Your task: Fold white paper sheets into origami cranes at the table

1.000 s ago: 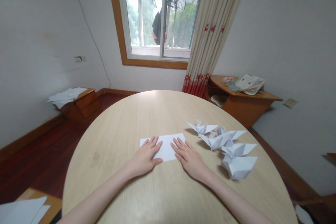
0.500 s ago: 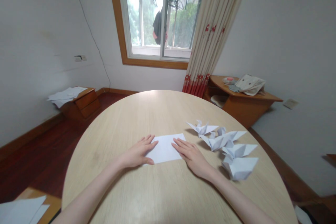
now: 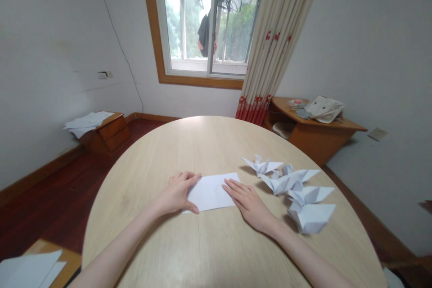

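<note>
A folded white sheet of paper lies flat on the round wooden table in front of me. My left hand grips its left end, the fingers curled at the far corner and the thumb at the near edge. Across the right end rests my right hand, palm down, with its fingers stretched out on the paper. Several white origami cranes stand to the right of it: a far one, one in the middle, another behind the nearest, and the nearest.
The pale round table has a curved edge all round. White papers lie on a wooden surface at lower left, and more papers on a small cabinet. At right, a corner desk carries a cloth bag.
My left fingers, spread flat on the paper before, have drawn back and curled at its left end. The right hand stays in place. The view has shifted slightly.
</note>
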The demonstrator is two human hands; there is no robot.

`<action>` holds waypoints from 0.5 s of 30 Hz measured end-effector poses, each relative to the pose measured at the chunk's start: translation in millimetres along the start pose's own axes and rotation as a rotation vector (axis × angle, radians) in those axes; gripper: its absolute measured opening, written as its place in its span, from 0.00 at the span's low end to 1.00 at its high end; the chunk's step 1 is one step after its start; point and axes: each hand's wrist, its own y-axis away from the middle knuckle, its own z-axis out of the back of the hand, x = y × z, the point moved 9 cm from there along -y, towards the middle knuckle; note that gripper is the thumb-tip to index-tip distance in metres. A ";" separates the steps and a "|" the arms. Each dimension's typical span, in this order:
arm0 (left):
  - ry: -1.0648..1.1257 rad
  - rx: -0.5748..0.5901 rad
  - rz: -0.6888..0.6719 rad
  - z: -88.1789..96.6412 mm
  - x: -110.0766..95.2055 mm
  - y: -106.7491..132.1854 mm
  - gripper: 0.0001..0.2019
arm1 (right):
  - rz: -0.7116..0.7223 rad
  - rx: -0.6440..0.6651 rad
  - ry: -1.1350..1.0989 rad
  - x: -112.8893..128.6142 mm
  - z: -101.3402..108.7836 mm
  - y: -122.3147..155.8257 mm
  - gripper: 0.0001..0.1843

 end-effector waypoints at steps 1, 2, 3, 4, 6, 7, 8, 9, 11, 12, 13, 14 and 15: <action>0.010 -0.005 -0.002 -0.1 0.6 -0.1 0.49 | 0.009 -0.004 -0.003 1.3 0.4 0.4 0.25; 0.017 -0.010 -0.004 -0.1 1.0 -0.2 0.49 | 0.019 -0.008 -0.006 2.6 0.6 0.9 0.25; 0.020 -0.014 -0.004 -0.1 1.2 -0.3 0.49 | 0.030 -0.012 -0.010 3.8 0.7 1.3 0.25; 0.019 -0.018 -0.003 0.0 1.1 -0.4 0.49 | 0.041 -0.016 -0.014 4.9 0.6 1.7 0.25; 0.004 -0.023 0.007 0.6 0.3 -0.3 0.50 | 0.061 -0.029 -0.025 6.2 0.3 2.2 0.25; -0.008 -0.021 0.018 0.7 0.0 -0.1 0.50 | 0.068 -0.035 -0.031 6.3 0.0 2.4 0.25; -0.022 -0.018 0.032 0.7 -0.2 0.2 0.50 | 0.072 -0.041 -0.035 6.1 -0.4 2.6 0.25; -0.036 -0.015 0.047 0.9 -0.1 0.7 0.50 | 0.075 -0.045 -0.038 5.7 -0.8 2.6 0.25; -0.051 -0.027 0.063 2.4 -0.5 1.9 0.50 | 0.081 -0.055 -0.040 5.2 -1.2 2.8 0.24; -0.042 -0.039 0.053 3.5 -1.7 2.3 0.49 | 0.087 -0.062 -0.039 5.3 -1.0 2.9 0.24; -0.018 -0.054 0.031 4.9 -3.6 2.7 0.49 | 0.094 -0.071 -0.039 5.6 -0.4 3.0 0.24; 0.018 -0.073 0.001 6.5 -5.8 3.0 0.48 | 0.100 -0.080 -0.037 6.0 0.3 3.1 0.24; 0.059 -0.094 -0.031 8.4 -8.0 3.3 0.47 | 0.106 -0.088 -0.034 6.5 1.1 3.2 0.25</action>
